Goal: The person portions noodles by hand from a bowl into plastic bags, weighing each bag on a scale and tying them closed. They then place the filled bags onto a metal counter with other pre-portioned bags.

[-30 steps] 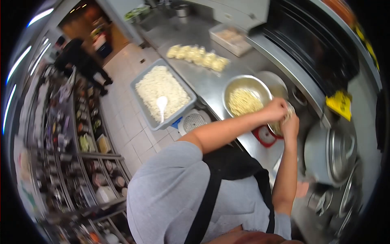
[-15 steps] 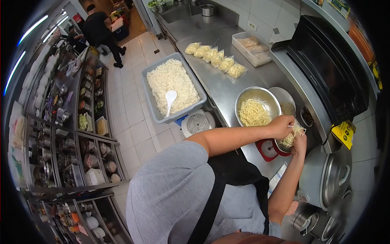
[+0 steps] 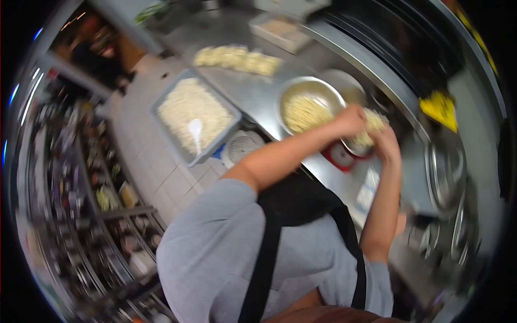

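A bunch of pale yellow noodles [image 3: 372, 126] is between my two hands, above a small metal bowl [image 3: 356, 147]. The fingers of my left hand [image 3: 351, 120] are closed at its left side. From the lower right, my right hand [image 3: 387, 144] curls round the noodles. Blur hides whether a clear bag surrounds them. The small bowl rests on a red kitchen scale [image 3: 339, 157], partly covered by my left forearm. Just left of my hands stands a large steel bowl [image 3: 328, 89] with a heap of noodles [image 3: 304, 114] in it.
Several bagged noodle portions [image 3: 237, 59] lie in a row on the steel counter [image 3: 250, 91]. A grey tub [image 3: 234, 125] of white rice with a white paddle [image 3: 195, 129] stands left. A black appliance [image 3: 398, 46] overhangs the back; a large lidded pot [image 3: 444, 175] is at right.
The whole view has turned and shifted, so the counter things sit further left and higher, and the picture is blurrier. Both hands stay at the noodles over the small bowl.
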Available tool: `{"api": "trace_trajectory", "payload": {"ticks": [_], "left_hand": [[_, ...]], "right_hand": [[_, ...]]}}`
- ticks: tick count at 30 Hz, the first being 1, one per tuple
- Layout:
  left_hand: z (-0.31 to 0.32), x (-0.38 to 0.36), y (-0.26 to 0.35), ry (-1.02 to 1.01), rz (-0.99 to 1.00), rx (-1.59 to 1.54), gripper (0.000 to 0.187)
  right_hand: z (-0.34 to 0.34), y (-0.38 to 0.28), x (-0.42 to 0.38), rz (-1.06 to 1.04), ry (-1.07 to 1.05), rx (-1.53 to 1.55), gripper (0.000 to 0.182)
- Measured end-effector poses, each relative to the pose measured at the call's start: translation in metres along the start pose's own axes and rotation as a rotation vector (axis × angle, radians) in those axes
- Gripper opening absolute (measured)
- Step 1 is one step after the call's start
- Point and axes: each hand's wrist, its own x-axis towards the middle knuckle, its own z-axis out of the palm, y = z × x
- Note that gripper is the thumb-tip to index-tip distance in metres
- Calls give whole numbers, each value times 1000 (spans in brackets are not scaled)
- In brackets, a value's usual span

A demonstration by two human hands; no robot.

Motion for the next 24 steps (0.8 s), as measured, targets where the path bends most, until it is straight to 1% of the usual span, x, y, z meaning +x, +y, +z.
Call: {"api": "trace_trajectory", "payload": {"ticks": [1, 2, 3, 4, 6, 7, 9, 10, 12, 13, 14, 16, 17, 18, 20, 21, 23, 24], "left_hand": [[2, 10, -8, -43, 42, 68, 18], [-2, 4, 2, -67, 33, 51, 21], [-11, -3, 20, -133, 22, 102, 23], [-9, 4, 15, -161, 38, 128, 25], [-10, 3, 19, -231, 20, 61, 21], [-6, 3, 19, -268, 32, 64, 21], [-6, -3, 15, -291, 22, -118, 10], [-4, -6, 13, -303, 24, -108, 10], [0, -12, 9, -228, 63, -239, 10], [-1, -16, 7, -220, 99, -189, 13], [-1, -16, 6, -219, 99, -182, 13], [-3, -18, 4, -182, 101, -129, 10], [-3, -18, 4, -188, 65, -155, 11], [-3, -16, 3, -185, 66, -153, 11], [0, -13, -2, -108, 63, -170, 11], [1, -14, 0, -106, 61, -169, 11], [2, -18, 5, -78, 55, -177, 12], [5, -19, 5, -80, 52, -174, 12]], "right_hand": [[1, 3, 2, -4, 80, -150, 39], [4, 6, 3, -70, 134, -285, 29], [13, -2, 0, -56, 178, -408, 25], [14, 0, 1, -67, 260, -503, 26], [14, -11, -1, 17, 346, -697, 26], [12, -11, 1, 25, 384, -690, 26], [12, -4, 6, -11, 456, -775, 24], [10, 0, 6, -11, 468, -764, 24], [10, 0, 5, -39, 441, -292, 24], [10, -5, 1, 0, 390, -142, 28], [10, -10, -2, -4, 388, -136, 28], [9, -16, -9, 95, 219, 321, 35], [5, -14, -9, 91, 176, 421, 38], [0, -7, -7, 90, 173, 421, 38], [-7, 10, -3, -22, 133, 570, 37], [0, 8, -4, -20, 131, 571, 37], [25, 2, -9, -119, 179, 308, 35], [31, 4, -6, -118, 181, 312, 35]]}}
